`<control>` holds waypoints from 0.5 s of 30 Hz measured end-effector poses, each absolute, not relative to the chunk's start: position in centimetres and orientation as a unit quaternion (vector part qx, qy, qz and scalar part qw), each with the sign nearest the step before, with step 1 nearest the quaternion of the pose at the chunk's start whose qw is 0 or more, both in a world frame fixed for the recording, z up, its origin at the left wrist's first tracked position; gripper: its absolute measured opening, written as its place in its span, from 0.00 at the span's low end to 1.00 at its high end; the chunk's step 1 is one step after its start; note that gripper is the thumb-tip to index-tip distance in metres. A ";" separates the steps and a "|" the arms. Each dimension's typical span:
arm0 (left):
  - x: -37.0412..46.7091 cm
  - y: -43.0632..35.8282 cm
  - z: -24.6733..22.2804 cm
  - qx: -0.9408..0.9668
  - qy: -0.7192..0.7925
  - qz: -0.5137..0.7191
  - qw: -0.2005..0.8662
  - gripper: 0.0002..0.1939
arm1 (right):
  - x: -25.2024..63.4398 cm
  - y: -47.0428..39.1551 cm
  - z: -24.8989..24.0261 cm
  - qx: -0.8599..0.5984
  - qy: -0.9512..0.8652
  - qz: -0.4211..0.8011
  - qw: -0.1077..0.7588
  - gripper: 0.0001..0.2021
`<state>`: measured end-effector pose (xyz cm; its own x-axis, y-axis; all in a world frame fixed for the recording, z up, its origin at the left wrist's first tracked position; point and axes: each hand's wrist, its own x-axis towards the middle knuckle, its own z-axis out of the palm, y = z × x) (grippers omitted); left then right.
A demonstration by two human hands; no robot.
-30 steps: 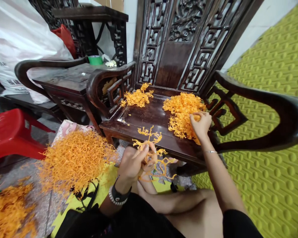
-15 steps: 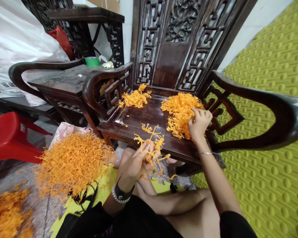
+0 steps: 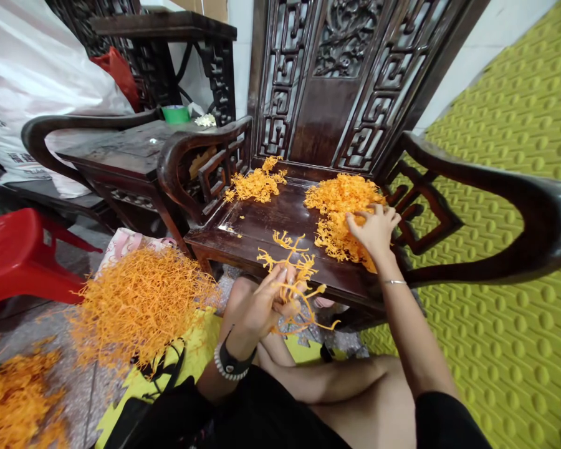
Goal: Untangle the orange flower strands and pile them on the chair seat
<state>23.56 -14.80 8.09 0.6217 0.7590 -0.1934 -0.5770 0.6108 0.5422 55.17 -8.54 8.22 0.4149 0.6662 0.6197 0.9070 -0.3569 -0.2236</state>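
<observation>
My left hand [image 3: 262,305] is closed around thin orange branching sprigs [image 3: 303,268]; their stems stick out above it and to its right, in front of the seat edge. My right hand [image 3: 374,227] is at the right side of a large heap of short orange sprig pieces [image 3: 341,199] on the dark wooden chair seat [image 3: 280,218]. Its fingers are spread and hold nothing that I can see, though the fingertips partly overlap the heap. A smaller heap of orange pieces [image 3: 258,182] lies at the back left of the seat.
A big mound of long orange sprigs [image 3: 140,305] rests on a pink-and-white bag left of my legs. More orange material [image 3: 19,399] is at lower left, near a red stool [image 3: 19,255]. The chair's curved right armrest [image 3: 509,262] flanks my right arm.
My right hand has spread its fingers over the heap. My left hand, still holding the sprigs, has shifted slightly to the right.
</observation>
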 end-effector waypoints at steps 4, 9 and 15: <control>23.9 -14.4 7.6 0.305 0.109 0.357 0.876 0.15 | 49.0 -11.4 8.7 -0.684 -0.545 -0.123 0.468 0.21; 24.3 -15.0 8.3 0.380 0.192 0.386 0.819 0.15 | 40.0 -16.5 8.8 -0.550 -0.650 0.106 0.514 0.35; 24.3 -16.1 7.6 0.394 0.280 0.376 0.791 0.18 | 36.9 -19.1 8.7 -0.516 -0.662 0.185 0.512 0.26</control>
<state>24.28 -16.11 7.62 0.5611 0.8146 -0.1467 -0.3733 0.4073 0.8335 36.94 -19.09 8.71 0.0554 0.8719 0.4865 0.4933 0.3997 -0.7726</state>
